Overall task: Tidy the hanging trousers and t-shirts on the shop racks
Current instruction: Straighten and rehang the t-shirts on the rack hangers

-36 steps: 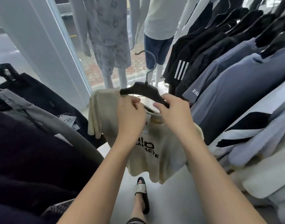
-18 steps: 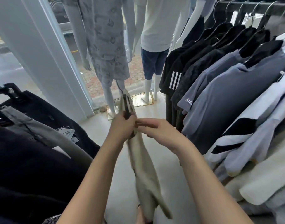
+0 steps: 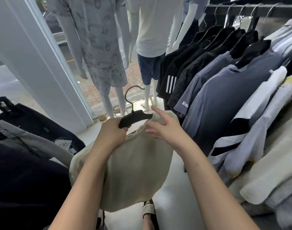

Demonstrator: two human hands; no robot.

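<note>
A cream t-shirt (image 3: 135, 166) hangs on a black hanger (image 3: 135, 117) with a metal hook, held in front of me with its plain back towards me. My left hand (image 3: 111, 135) grips the hanger's left arm. My right hand (image 3: 165, 128) is open with fingers spread, by the shirt's collar and right shoulder. The rack of t-shirts (image 3: 228, 90) on the right holds black, grey-blue, white and cream shirts on black hangers. Dark and grey trousers (image 3: 26, 141) hang on the left rack.
Two mannequins (image 3: 99, 47) stand at the shop window ahead, beside a white pillar (image 3: 36, 60). A metal rail (image 3: 258, 10) carries the right rack's hooks. My sandalled foot (image 3: 149, 211) stands on the pale floor in the narrow aisle between racks.
The cream shirt has turned from edge-on to showing its plain back. My right hand has let go and spread open; my left hand now holds the hanger's arm.
</note>
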